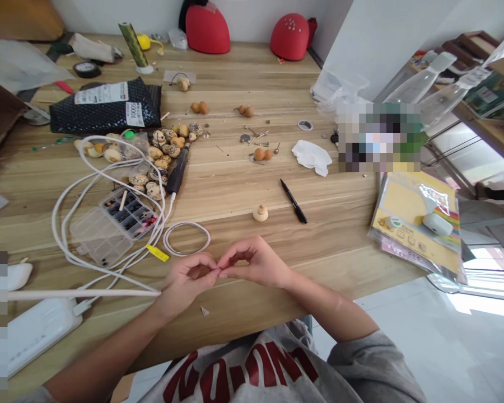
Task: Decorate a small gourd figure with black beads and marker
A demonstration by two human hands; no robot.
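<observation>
My left hand (187,278) and my right hand (252,262) meet at the fingertips just above the near edge of the wooden table (327,224). Both are closed in a pinch on something tiny at the point where they touch; I cannot make out what it is. A small pale mushroom-shaped piece (260,212) lies just beyond my right hand, and a black pen (294,201) lies to its right. A small coil of white cable (187,238) rests just past my left hand.
White cables (88,224) loop around a clear compartment box (109,224) at left. A pile of painted shell-like pieces (163,154), a black tool (177,170), a black parcel bag (105,106), a crumpled tissue (313,155) and plastic-wrapped sheets (415,224) lie about. Two red helmets (208,31) sit at the back.
</observation>
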